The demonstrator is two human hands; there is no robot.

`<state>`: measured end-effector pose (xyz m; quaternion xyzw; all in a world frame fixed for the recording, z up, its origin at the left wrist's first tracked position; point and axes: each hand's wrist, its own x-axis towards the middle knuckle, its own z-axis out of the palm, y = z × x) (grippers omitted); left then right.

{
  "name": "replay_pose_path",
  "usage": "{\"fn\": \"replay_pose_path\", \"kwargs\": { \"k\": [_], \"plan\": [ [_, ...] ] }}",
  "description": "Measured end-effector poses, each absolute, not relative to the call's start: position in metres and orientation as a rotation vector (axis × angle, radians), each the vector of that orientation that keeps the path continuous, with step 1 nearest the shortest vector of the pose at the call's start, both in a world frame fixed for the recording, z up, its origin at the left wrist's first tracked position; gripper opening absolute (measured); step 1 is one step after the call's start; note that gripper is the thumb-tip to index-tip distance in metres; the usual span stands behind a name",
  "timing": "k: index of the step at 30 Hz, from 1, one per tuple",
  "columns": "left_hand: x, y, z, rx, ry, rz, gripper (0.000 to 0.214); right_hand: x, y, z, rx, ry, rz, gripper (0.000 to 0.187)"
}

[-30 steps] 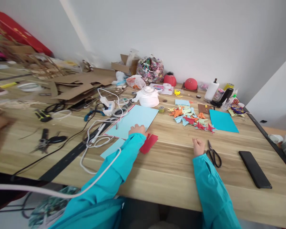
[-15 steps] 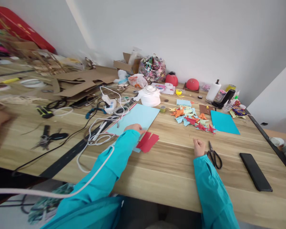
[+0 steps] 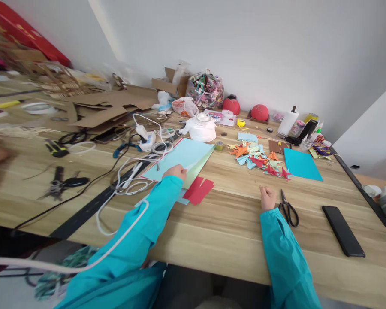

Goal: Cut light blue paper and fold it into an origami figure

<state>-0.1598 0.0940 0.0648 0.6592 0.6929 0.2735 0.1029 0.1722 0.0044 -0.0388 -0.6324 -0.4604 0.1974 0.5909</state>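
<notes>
Broadly, a wood-grain table (image 3: 225,231) fills most of the view, with flattened cardboard sheets (image 3: 98,113) spread over its far left part. A clear plastic bag (image 3: 206,90) packed with multicoloured bits stands by the wall. The pale blue paper (image 3: 180,152) lies left of centre, its right part bowed up, with pale green paper (image 3: 197,171) showing along that edge. The left hand (image 3: 176,172) is at its near side, fingers curled together in a narrow pinch on the pale blue paper. A bright blue sheet (image 3: 303,165) lies flat to the right, just beside a loose heap of folded paper shapes (image 3: 242,152) in orange, red, green and blue. Nearer the right edge is a black phone (image 3: 342,231). The right hand (image 3: 268,198) rests on the table as a closed fist; whether anything is inside it, I cannot tell. Black-handled scissors (image 3: 284,201) lie just beside it, blades pointing away from the person. Red paper pieces (image 3: 202,194) lie near the left hand, and a small tape roll (image 3: 219,145) sits past the paper's far right corner.
</notes>
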Motion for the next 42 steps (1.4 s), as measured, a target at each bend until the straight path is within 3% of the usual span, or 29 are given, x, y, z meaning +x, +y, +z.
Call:
{"fn": "replay_pose_path", "kwargs": {
  "k": [6, 9, 13, 15, 17, 21, 28, 33, 38, 42],
  "plan": [
    [-0.166, 0.059, 0.046, 1.888, 2.299, 0.736, 0.022, 0.172, 0.005, -0.042, -1.465, -1.074, 0.444, 0.050],
    [-0.128, 0.030, 0.050, 2.275, 2.025, 0.809, 0.024, 0.171, 0.006, -0.043, -1.462, -1.082, 0.423, 0.046],
    [-0.060, -0.024, 0.052, 2.629, 1.505, 0.313, 0.022, 0.165, 0.003, -0.043, -1.467, -1.083, 0.350, 0.030],
    [-0.031, -0.046, 0.051, 2.640, 1.367, 0.048, 0.027, 0.160, -0.005, -0.041, -1.458, -1.131, 0.288, 0.048],
    [-0.009, -0.060, 0.050, 2.654, 1.272, 0.014, 0.026, 0.156, -0.019, -0.038, -1.434, -1.344, 0.146, 0.060],
    [0.009, -0.073, 0.048, 2.631, 1.163, 0.093, 0.020, 0.155, -0.053, -0.035, -1.386, -1.846, -0.068, 0.050],
    [-0.020, -0.060, 0.020, 2.167, 0.646, 0.742, 0.021, 0.180, -0.075, -0.046, -1.274, -2.017, 0.095, 0.028],
    [-0.062, -0.025, -0.017, 2.176, 1.219, 0.957, 0.028, 0.193, -0.071, -0.051, -1.373, -1.813, 0.208, 0.029],
    [-0.088, -0.003, -0.027, 2.319, 1.496, 0.632, 0.044, 0.195, -0.074, -0.043, -1.347, -1.704, 0.330, 0.026],
    [-0.098, 0.000, -0.023, 2.353, 1.716, 0.442, 0.042, 0.201, -0.081, -0.031, -1.349, -1.697, 0.441, 0.023]
  ]
}}
